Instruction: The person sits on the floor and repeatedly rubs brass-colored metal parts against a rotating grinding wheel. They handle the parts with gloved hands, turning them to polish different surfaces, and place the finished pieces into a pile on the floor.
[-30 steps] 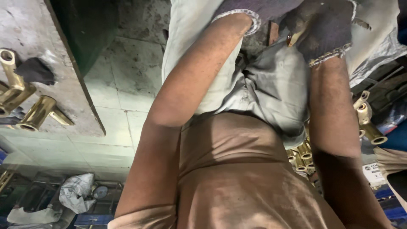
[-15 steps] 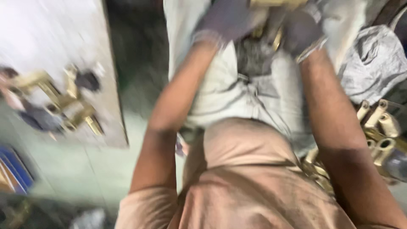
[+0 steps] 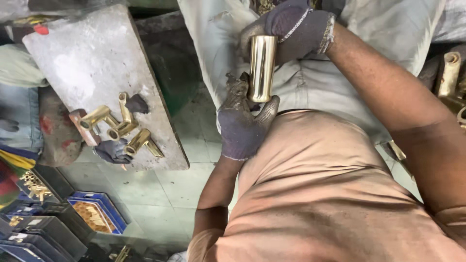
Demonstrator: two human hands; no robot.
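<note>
A polished brass tube stands upright over a pale cloth that lies across my lap. My left hand, in a dirty grey glove, cups the tube's lower end from below. In the same kind of glove, my right hand grips the tube's upper end. Both forearms are bare, and my brown shirt fills the lower right of the view.
A grey stone slab at the left carries several brass fittings and a dark rag. Blue boxes with brass parts sit on the floor at the lower left. More brass pieces lie at the right edge.
The view has swung and sharpened. Both gloved hands have come down from the top edge, and the brass tube now shows fully, held upright between them.
</note>
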